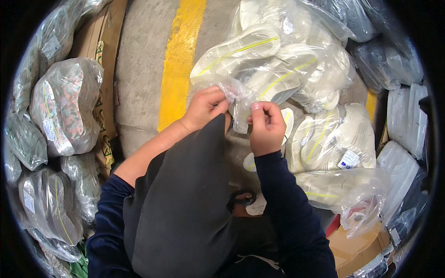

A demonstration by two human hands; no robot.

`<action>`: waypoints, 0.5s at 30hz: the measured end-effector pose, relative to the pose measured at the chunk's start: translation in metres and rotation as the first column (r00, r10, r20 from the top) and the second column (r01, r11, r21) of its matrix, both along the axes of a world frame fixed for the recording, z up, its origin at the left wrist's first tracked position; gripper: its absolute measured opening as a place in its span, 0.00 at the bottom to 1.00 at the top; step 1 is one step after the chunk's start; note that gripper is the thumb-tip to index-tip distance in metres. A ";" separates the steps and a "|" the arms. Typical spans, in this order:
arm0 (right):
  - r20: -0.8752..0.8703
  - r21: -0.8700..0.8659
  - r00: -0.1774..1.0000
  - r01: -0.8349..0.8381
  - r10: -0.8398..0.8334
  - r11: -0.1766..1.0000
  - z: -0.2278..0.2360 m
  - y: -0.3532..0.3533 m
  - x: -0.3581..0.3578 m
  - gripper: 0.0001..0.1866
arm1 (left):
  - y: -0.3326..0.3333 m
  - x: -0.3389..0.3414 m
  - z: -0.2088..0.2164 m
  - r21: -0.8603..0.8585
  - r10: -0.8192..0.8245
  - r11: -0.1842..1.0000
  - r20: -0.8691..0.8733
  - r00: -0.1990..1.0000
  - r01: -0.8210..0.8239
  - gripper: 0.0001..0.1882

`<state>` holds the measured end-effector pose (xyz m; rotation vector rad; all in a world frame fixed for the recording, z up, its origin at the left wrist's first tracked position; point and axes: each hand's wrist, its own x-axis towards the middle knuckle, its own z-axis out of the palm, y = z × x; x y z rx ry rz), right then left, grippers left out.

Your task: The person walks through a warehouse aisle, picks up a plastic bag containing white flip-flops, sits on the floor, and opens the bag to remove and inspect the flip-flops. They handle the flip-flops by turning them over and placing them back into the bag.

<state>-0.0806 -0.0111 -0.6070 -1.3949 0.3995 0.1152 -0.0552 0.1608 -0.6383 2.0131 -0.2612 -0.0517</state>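
Nearest my view, a dark grey cloth shape (181, 199) rises between navy-sleeved arms, its peak reaching toward the hands; I cannot tell whether it is an apron, a raised knee or both. Just right of it shows part of a sandalled foot (242, 199), the leg above it mostly lost in shadow.

Beyond, the left hand (206, 109) curls its fingers round bunched plastic (239, 104), while the right hand (266, 127) pinches the right side between thumb and forefinger, the other fingers folded in. The bunch belongs, as far as I can judge, to the clear bag (301, 48) lying just past the hands, toward the far right, packed with pale sole-shaped pieces (238, 48).

To work this bunch well, I would gather the film close to the contents, anchor it with the left and move only the right, pulling gently, since thin film may tear.

I cannot make out whether the film is knotted or merely twisted: the left fingertips are hidden, folds and glare blur the rest, and the bag's far end is cut off.
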 end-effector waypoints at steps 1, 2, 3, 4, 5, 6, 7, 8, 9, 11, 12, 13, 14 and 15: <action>-0.013 -0.016 1.000 -0.008 0.008 1.000 0.003 0.001 -0.001 0.05 | -0.003 0.005 -0.003 0.134 -0.111 0.985 -0.024 0.994 0.113 0.06; -0.031 -0.032 0.999 -0.017 0.016 0.999 0.005 0.001 -0.003 0.05 | -0.005 0.008 -0.006 0.252 -0.205 0.945 -0.040 0.978 0.208 0.05; -0.048 -0.047 0.999 -0.025 0.023 0.999 0.005 0.002 -0.005 0.05 | -0.012 0.010 -0.012 0.393 -0.153 0.900 -0.123 0.980 0.190 0.05; -0.026 -0.091 0.999 -0.038 0.036 0.995 0.005 0.002 -0.007 0.05 | -0.015 0.010 -0.017 0.435 -0.164 0.878 -0.120 0.979 0.201 0.05; -0.001 -0.134 0.999 -0.049 0.049 0.990 0.003 0.001 -0.008 0.05 | -0.018 0.009 -0.022 0.478 -0.175 0.853 -0.115 0.978 0.209 0.05; 0.048 -0.168 0.996 -0.065 0.074 0.984 0.001 -0.002 -0.009 0.05 | -0.020 0.008 -0.028 0.530 -0.174 0.817 -0.149 0.973 0.227 0.06; 0.083 -0.198 0.996 -0.010 0.027 0.980 -0.004 -0.006 -0.008 0.06 | -0.023 0.005 -0.033 0.542 -0.168 0.817 -0.104 0.980 0.198 0.06; 0.029 -0.235 0.998 0.068 -0.063 0.970 -0.009 -0.012 -0.008 0.07 | -0.025 0.003 -0.038 0.563 -0.152 0.806 -0.096 0.984 0.180 0.06; -0.005 -0.270 0.989 0.141 -0.147 0.953 -0.014 -0.019 -0.007 0.08 | -0.027 0.001 -0.043 0.554 -0.162 0.818 -0.041 0.986 0.157 0.06; -0.124 -0.287 0.956 0.224 -0.268 0.931 -0.027 -0.031 -0.006 0.16 | -0.027 -0.001 -0.049 0.455 -0.066 0.880 -0.158 0.985 0.132 0.07; -0.308 -0.226 0.926 0.152 -0.218 0.962 -0.035 -0.035 -0.006 0.17 | -0.027 -0.002 -0.052 0.420 0.002 0.902 -0.236 0.972 0.100 0.07; -0.489 -0.154 0.857 0.096 -0.160 0.983 -0.041 -0.037 -0.006 0.18 | -0.026 -0.001 -0.054 0.460 -0.052 0.873 -0.248 0.967 0.165 0.09; -0.657 -0.101 0.745 0.069 -0.118 0.993 -0.047 -0.038 -0.008 0.20 | -0.025 -0.002 -0.054 0.410 -0.093 0.894 -0.223 0.970 0.180 0.09; -0.596 0.033 0.803 0.057 -0.026 0.998 -0.051 -0.037 -0.011 0.20 | -0.023 -0.001 -0.054 0.380 -0.108 0.906 -0.217 0.970 0.186 0.10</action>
